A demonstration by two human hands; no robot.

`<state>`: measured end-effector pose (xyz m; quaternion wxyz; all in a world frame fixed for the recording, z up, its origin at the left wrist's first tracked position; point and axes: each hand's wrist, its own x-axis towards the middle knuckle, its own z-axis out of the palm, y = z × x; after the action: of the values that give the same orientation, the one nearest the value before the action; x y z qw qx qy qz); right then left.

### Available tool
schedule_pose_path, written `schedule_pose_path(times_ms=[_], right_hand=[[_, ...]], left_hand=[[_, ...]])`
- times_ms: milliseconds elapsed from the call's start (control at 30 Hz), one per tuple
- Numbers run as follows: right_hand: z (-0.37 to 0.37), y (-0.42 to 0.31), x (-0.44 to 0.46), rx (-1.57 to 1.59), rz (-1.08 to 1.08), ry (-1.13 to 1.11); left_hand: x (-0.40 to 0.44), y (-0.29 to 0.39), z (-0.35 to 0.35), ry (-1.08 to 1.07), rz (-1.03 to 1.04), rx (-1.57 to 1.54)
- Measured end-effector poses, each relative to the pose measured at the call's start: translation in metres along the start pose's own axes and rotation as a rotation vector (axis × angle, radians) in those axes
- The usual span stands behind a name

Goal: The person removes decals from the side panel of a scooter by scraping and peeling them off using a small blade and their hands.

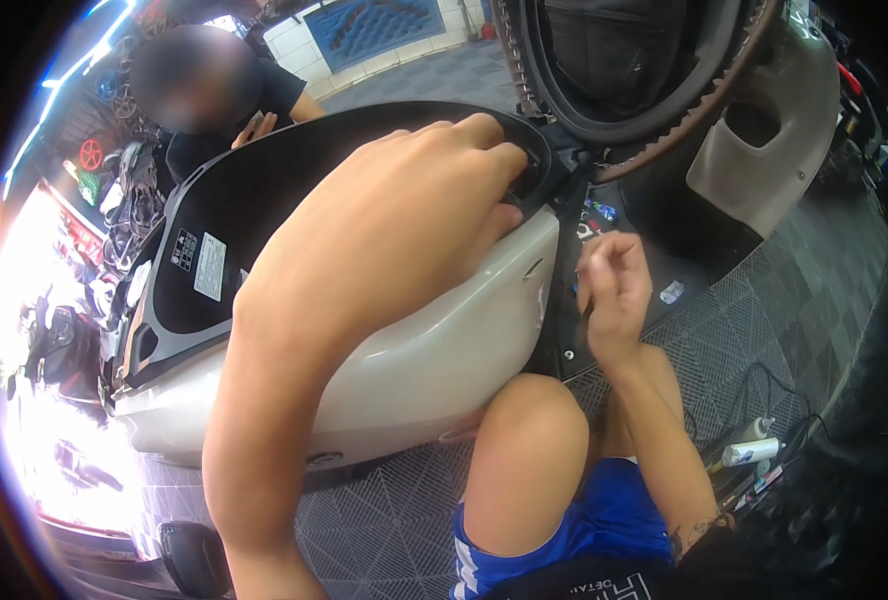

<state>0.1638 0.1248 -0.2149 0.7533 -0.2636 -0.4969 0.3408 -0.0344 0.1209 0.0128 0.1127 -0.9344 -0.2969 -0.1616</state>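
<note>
My left hand (414,190) reaches across the scooter's pale side panel (434,350) to the front end of the black under-seat storage bin (254,190). Its fingers are bent down at the bin's rim, thumb below them; whatever lies between the fingertips is hidden. My right hand (616,290) is raised above the dark footboard (669,270), in front of the panel's front edge. The fingers are curled in and drawn together, and anything in them is too small to make out. A small wrapper-like scrap (672,292) lies on the footboard.
The seat (634,70) is tipped up, its underside showing. Across the bin a person (234,110) holds a small object. Bottles (752,452) and a cable (764,375) are on the tiled floor at the right. My knee (529,440) is close to the panel.
</note>
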Motion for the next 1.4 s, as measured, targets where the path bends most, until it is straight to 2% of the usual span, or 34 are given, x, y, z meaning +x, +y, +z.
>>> schedule_pose_path(times_ms=[67, 100, 133, 200, 233, 533, 633, 767, 867, 1033, 1167, 1300, 1333, 1367, 1400], right_hand=[[0.013, -0.003, -0.012, -0.162, -0.077, -0.075], [0.009, -0.006, -0.015, -0.275, 0.003, -0.139], [0.011, -0.01, -0.014, -0.362, -0.037, -0.166], [0.016, -0.016, -0.003, -0.533, -0.127, -0.226], [0.022, -0.014, 0.002, -0.579, -0.29, -0.211], [0.011, -0.023, 0.016, -0.708, -0.301, -0.389], [0.007, -0.018, 0.016, -0.567, -0.241, -0.359], [0.003, -0.01, 0.001, -0.214, 0.132, -0.267], [0.002, -0.001, -0.008, 0.021, 0.234, -0.226], [0.014, 0.007, -0.025, 0.148, 0.208, -0.084], [0.017, 0.01, -0.03, 0.238, 0.21, -0.028], [0.015, 0.013, -0.038, 0.147, 0.258, 0.016], [0.017, 0.012, -0.039, 0.153, 0.264, 0.096], [0.004, 0.022, -0.041, 0.107, 0.156, 0.02], [-0.021, 0.031, -0.041, 0.147, 0.225, 0.034]], left_hand=[[0.001, -0.004, 0.007, 0.029, 0.025, -0.032], [0.001, -0.005, 0.01, 0.041, 0.036, -0.058], [0.001, -0.007, 0.012, 0.053, 0.047, -0.084], [0.0, -0.009, 0.012, 0.073, 0.053, -0.114], [0.0, -0.01, 0.013, 0.078, 0.047, -0.108], [0.001, -0.001, -0.002, -0.032, -0.044, -0.065], [0.001, -0.007, 0.009, 0.019, -0.054, -0.075], [-0.005, -0.01, -0.002, 0.048, -0.002, -0.129], [-0.002, -0.008, -0.007, -0.018, -0.059, -0.086], [-0.01, -0.013, -0.002, 0.06, -0.039, -0.011], [-0.015, -0.021, -0.006, 0.09, 0.015, -0.122], [-0.022, -0.019, -0.005, 0.187, 0.011, -0.144], [-0.018, -0.018, -0.002, 0.189, 0.016, -0.128], [-0.011, -0.015, 0.003, 0.164, 0.015, -0.103], [-0.001, -0.007, 0.012, 0.129, 0.022, -0.073]])
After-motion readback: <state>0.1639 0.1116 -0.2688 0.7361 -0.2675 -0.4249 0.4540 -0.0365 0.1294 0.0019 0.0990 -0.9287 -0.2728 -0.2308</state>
